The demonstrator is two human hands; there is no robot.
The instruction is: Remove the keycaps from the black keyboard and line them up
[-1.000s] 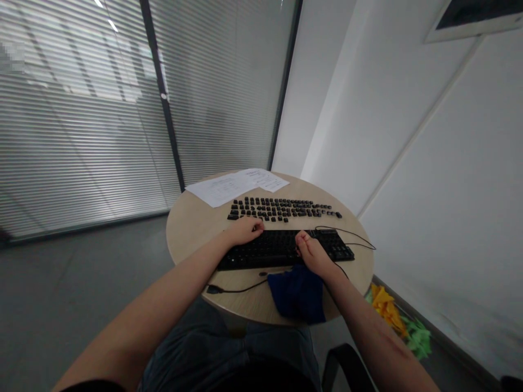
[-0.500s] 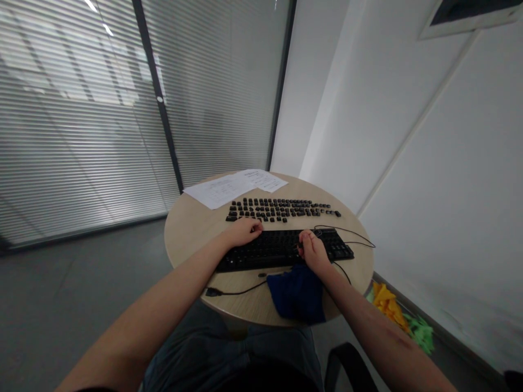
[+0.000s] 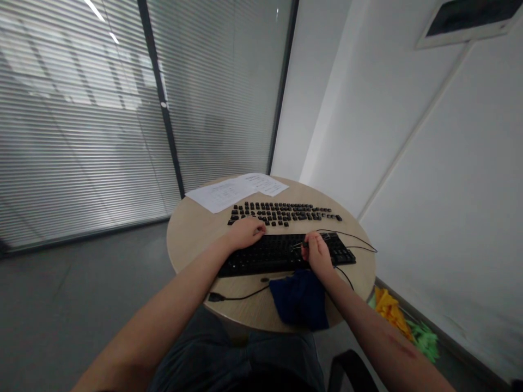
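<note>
A black keyboard lies across the round table, a large part of its surface looking dark and bare of caps. Rows of loose black keycaps are laid out beyond it. My left hand rests over the keyboard's far left edge, fingers curled in; what they hold, if anything, is too small to make out. Above the right half of the keyboard, my right hand is closed around a wire keycap puller, whose thin wire ends stick out on both sides of the fist.
A dark blue cloth hangs over the table's near edge. Beside it lies a cable with a plug. Printed papers sit at the back left of the wooden table. Orange and green cloths lie on the floor at right.
My right hand has shifted slightly to the right, showing more of the puller's wires. My left hand stays about where it was. The whole view has tilted a little.
</note>
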